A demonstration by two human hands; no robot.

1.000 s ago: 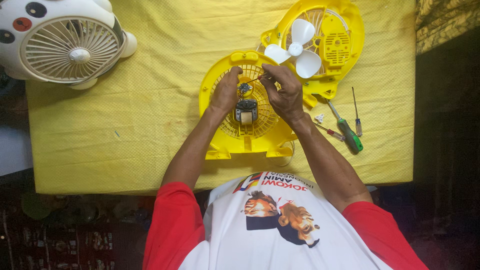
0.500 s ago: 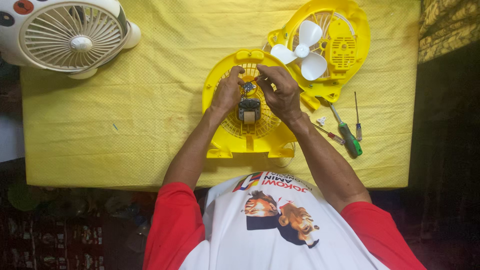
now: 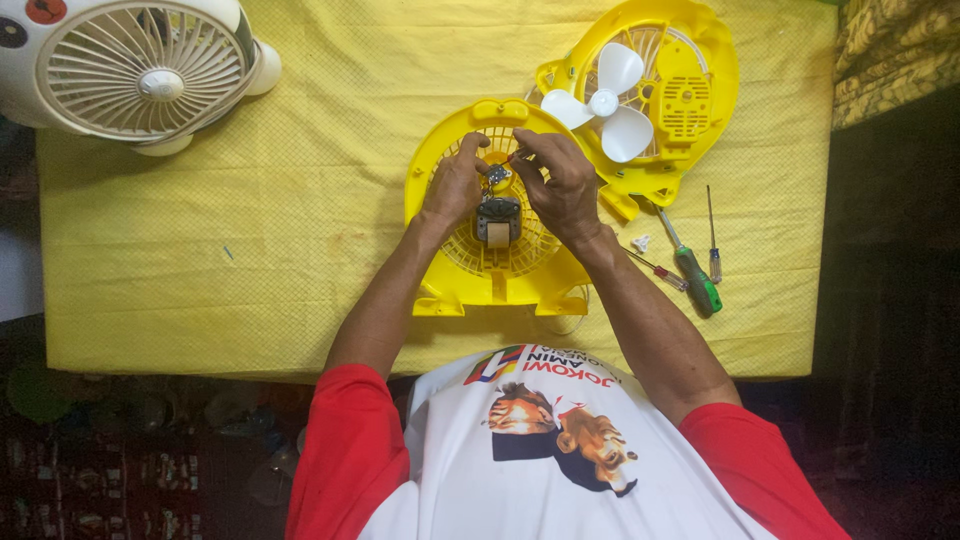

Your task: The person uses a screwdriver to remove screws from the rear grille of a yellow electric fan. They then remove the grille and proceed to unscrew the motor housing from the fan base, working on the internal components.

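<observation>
The yellow fan housing (image 3: 500,270) lies grille-up near the middle of the yellow cloth (image 3: 250,250), its small motor (image 3: 498,218) at the centre. The left hand (image 3: 455,190) and right hand (image 3: 565,185) both pinch small metal fittings just beyond the motor, fingertips nearly closed. This probably goes best with the housing kept flat and the screwdrivers (image 3: 690,275) on the right within reach.

Even light from above is brightening the yellow cloth (image 3: 300,220), with no glare showing. Soft shadows are falling just under both hands (image 3: 455,185) and beneath the white fan (image 3: 140,70) far to their left. Below and right of the hands, the surroundings are sinking into darkness. Everything around the hands is staying sharp; the edges are bowing slightly.
</observation>
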